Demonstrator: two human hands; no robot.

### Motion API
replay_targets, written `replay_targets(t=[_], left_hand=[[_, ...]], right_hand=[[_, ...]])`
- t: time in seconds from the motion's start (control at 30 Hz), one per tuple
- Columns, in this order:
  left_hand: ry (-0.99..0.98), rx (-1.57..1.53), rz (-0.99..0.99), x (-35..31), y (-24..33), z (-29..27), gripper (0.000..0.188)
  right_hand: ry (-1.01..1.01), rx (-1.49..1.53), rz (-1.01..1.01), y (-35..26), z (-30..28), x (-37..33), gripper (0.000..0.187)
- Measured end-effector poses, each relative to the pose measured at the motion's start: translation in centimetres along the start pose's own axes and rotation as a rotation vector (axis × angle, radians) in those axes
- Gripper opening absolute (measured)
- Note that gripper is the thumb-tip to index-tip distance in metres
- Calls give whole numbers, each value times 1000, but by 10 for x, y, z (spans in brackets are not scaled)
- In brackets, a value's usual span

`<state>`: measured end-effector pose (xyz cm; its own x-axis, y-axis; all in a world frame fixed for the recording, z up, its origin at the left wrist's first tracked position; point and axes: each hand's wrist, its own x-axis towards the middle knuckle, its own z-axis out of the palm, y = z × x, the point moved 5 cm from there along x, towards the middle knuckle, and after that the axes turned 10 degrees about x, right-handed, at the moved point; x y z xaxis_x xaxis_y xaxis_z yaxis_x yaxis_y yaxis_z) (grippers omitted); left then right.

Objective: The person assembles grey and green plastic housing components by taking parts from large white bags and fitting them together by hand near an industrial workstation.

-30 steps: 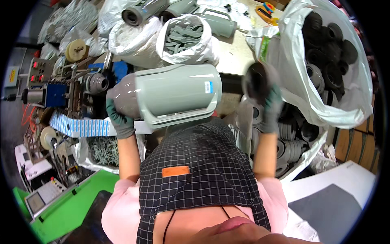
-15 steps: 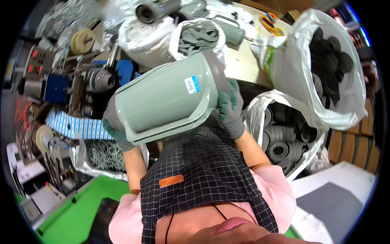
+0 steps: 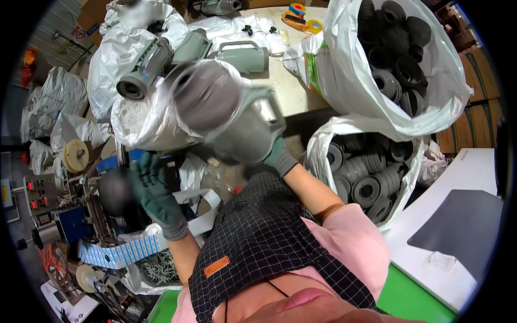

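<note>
1. Head view: your right gloved hand (image 3: 279,155) grips the lower end of the grey-green plastic jug with a brownish-grey round end (image 3: 245,134); fingers mostly hidden.
2. Jug's in the air, tilted, round end up-left, in front of the white plastic sack (image 3: 148,141).
3. Left gloved hand (image 3: 157,196) is off the jug, fingers extended, next to a blurred dark round piece (image 3: 114,191). Can't tell if you're pinching it.
4. Drop risk: one-handed, off-centre hold; far end could twist it loose.
5. Knock risk: a wide swing could clip the sack.
6. Snag risk: left cuff sits close to the blue-and-white label strip (image 3: 121,255).
</note>
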<state>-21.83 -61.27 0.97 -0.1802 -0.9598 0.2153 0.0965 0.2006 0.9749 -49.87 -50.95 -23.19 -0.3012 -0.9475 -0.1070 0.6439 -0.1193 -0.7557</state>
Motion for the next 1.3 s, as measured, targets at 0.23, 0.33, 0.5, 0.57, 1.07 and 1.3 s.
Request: replay_targets(t=[0.23,0.33,0.5,0.57,1.07,1.3], left_hand=[[-309,-55,-179,38,-73,83,65],[-476,139,-209,61,-83,156,60],[-925,636,425,69,-55,328,65],[-1011,588,825,59,-23,405,72],[-1520,804,1483,-5,-123,466,13],[-1334,848,1332,29,-127,543,12]], right_hand=[[308,-334,-486,-123,-137,145,50],[405,-158,-327,-170,-152,154,52],[760,-1085,-1084,-373,-66,-11,61],[1050,-1119,-1266,-469,-98,-108,63],[1862,-934,-52,-268,-241,-340,56],[1704,-963,-890,-443,-269,-268,52]])
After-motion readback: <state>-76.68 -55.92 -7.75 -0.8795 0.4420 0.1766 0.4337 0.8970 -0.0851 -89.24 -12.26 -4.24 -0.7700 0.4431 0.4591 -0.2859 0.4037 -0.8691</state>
